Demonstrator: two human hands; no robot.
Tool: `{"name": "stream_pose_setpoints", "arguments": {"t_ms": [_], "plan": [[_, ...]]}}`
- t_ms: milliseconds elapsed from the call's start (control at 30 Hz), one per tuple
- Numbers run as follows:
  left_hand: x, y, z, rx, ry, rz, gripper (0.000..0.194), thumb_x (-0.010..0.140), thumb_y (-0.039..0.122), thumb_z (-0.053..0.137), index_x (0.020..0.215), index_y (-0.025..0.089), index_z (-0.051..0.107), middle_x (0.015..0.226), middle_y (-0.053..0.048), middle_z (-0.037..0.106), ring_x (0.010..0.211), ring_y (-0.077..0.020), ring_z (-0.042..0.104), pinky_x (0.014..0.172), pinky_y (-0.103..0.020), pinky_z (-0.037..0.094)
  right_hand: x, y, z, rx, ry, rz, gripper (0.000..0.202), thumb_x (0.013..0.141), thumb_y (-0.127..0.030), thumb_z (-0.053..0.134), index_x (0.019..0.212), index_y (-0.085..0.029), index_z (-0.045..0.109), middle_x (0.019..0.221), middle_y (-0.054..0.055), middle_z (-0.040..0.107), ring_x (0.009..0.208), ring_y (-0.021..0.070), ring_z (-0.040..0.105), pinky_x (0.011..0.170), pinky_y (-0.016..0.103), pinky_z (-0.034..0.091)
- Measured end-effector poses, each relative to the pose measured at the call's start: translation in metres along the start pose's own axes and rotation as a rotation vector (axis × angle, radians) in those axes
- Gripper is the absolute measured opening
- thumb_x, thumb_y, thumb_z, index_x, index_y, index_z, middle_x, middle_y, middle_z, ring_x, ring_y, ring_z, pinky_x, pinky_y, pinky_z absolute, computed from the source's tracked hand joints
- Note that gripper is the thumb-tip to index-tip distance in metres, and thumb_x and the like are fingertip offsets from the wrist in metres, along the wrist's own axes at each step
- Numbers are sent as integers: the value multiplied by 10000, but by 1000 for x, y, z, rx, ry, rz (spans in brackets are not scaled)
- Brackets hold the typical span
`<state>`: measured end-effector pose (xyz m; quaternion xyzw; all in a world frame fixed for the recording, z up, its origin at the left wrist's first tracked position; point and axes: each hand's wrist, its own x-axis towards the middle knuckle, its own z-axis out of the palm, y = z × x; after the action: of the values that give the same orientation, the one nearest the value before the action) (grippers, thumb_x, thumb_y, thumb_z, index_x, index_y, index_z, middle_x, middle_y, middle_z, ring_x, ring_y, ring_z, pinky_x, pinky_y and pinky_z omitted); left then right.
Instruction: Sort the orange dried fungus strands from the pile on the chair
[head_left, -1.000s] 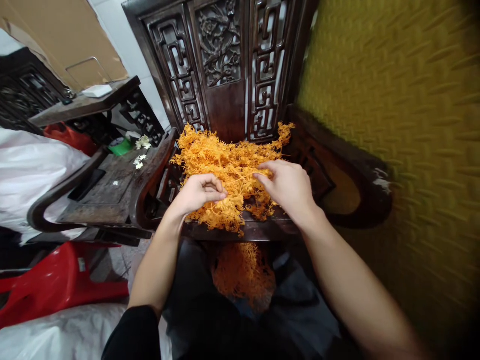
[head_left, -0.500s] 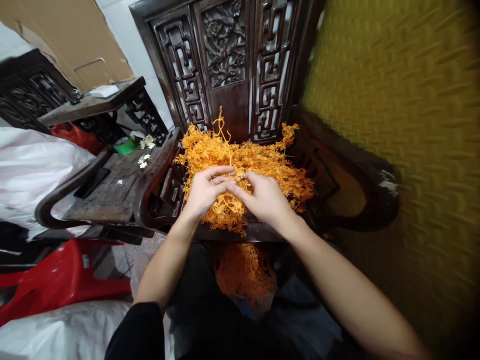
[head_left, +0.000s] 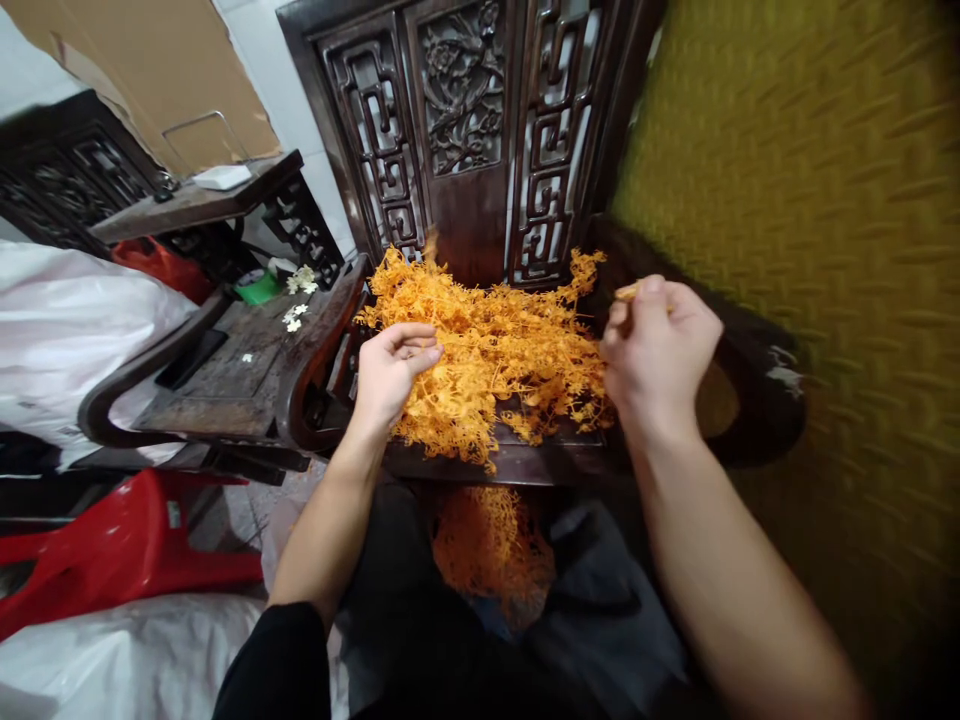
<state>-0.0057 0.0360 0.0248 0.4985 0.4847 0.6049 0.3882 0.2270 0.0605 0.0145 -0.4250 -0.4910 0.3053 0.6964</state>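
Observation:
A tangled heap of orange branching sprigs (head_left: 525, 320), plastic-looking, lies on the seat of a dark carved wooden chair (head_left: 469, 235). Over the heap's left side is my left hand (head_left: 390, 370), thumb and fingers curled toward one another; whatever they may pinch blends into the orange behind. My right hand (head_left: 664, 345) is closed in a fist past the heap's right end. A short bit of orange sprig (head_left: 626, 292) pokes out between its thumb and fingers; the rest is hidden in the fist. A blurred orange tip stands up behind the heap.
Below the seat hangs more orange material (head_left: 491, 550), between my knees. To the left stand another wooden chair (head_left: 210, 400) with a green tape roll (head_left: 256, 287) and pale flower pieces (head_left: 300, 280), a red plastic stool (head_left: 135, 540) and white sacks (head_left: 75, 340). A yellow textured surface (head_left: 825, 200) rises at right.
My hands were together over the heap's middle. The right has swung away to the right and closed around an orange sprig; the left has shifted slightly left.

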Motion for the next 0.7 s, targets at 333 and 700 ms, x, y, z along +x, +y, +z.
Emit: {"name": "stream_pose_setpoints", "arguments": {"t_ms": [333, 700], "plan": [[0, -11, 9, -26, -61, 144, 350, 735, 303, 864, 1045, 202, 738, 1019, -62, 760, 942, -183, 733, 891, -349, 584, -41, -20, 26, -103, -563, 242, 367, 916, -469, 651, 1116, -180, 755, 829, 48, 741, 637, 159, 664, 608, 306, 502], [-8, 3, 16, 99, -310, -21, 572, 753, 349, 858, 1277, 254, 653, 1197, -77, 698, 717, -119, 630, 637, -261, 519, -42, -8, 27, -284, -496, 118, 287, 962, -452, 576, 815, -208, 600, 666, -14, 584, 559, 133, 460, 568, 284, 364]]}}
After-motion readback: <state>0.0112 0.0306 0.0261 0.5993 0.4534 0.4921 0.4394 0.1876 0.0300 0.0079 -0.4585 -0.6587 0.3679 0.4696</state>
